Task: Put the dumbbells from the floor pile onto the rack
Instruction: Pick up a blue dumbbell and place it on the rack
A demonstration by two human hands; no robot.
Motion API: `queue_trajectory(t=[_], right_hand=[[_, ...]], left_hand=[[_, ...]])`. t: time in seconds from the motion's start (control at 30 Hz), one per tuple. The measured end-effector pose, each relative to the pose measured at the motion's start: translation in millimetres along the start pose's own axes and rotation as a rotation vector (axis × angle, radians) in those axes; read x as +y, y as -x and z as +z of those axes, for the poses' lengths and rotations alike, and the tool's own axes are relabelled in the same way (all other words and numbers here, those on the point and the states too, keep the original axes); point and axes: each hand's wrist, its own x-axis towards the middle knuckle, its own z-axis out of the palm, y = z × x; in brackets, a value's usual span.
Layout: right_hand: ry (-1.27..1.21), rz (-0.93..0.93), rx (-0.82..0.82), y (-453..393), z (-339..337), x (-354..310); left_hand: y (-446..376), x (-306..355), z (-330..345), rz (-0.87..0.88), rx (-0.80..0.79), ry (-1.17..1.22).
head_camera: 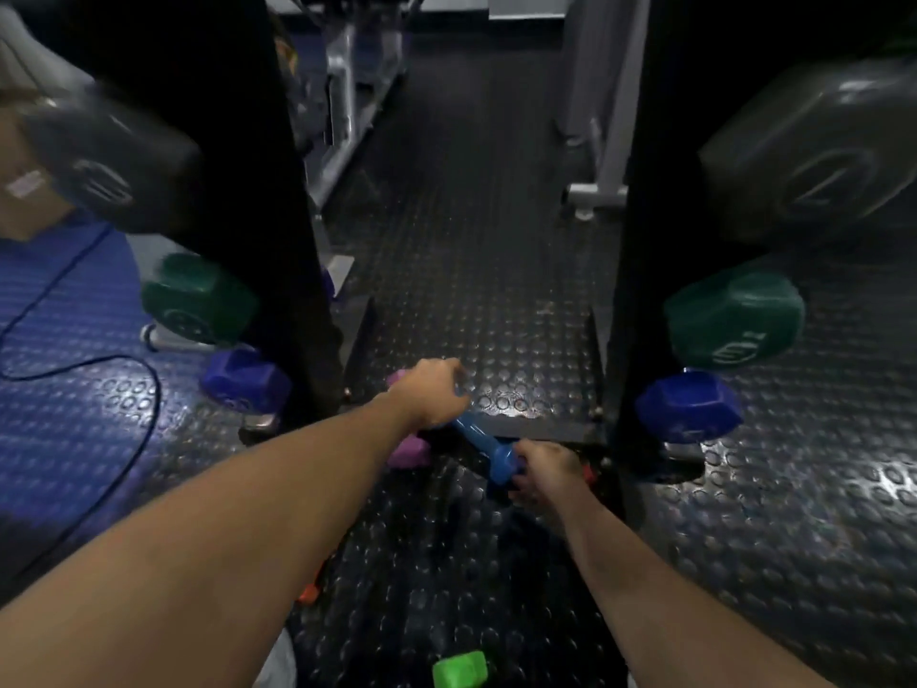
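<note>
So the rack (640, 240) is the big thing here, two black uprights either side of the grip, with grey dumbbells up top (814, 156), green ones (734, 317) below that and dark blue ones (687, 407) lowest, all well above or out to the sides of where the hands are. Floor is that studded rubber matting (471, 240). Down in the middle, both hands are on one light blue dumbbell (479, 437) that's lying diagonal right at the foot of the rack: left hand (434, 389) has its fingers curled over the far end, right hand (546, 469) is wrapped round the near head. Looks like the pick-up step to me, dumbbell low at the floor and not on a rack peg yet. A pink dumbbell (407, 451) sits just under the left wrist, touching or nearly, can't tell which. Behind the grip toward the body there's a lime green one (459, 670) and an orange bit (308, 594) peeking out by the left forearm, so plenty of pile left. Next move I'd guess needs a clean lift clear of the pink one, then swing it up to a free slot on the rack.
</note>
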Motion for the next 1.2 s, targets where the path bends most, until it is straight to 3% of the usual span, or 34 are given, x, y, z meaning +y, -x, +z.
queue_trajectory(t=[0.23,0.33,0.6,0.9,1.2], right_hand=[[-0.081,0.008,0.074,-39,17,36],[-0.143,0.046,0.066,-52,22,43],[-0.320,0.034,0.069,-55,32,41],[-0.322,0.034,0.128,-9,15,35],[-0.403,-0.149,0.052,74,5,-32]], left_hand=[[-41,-28,57,-0.208,-0.089,0.031],[-49,-33,65,-0.243,-0.126,0.155],[-49,-32,75,-0.269,-0.046,0.209],[-1,-23,64,-0.119,0.014,0.254],[53,20,-33,0.040,0.192,0.163]])
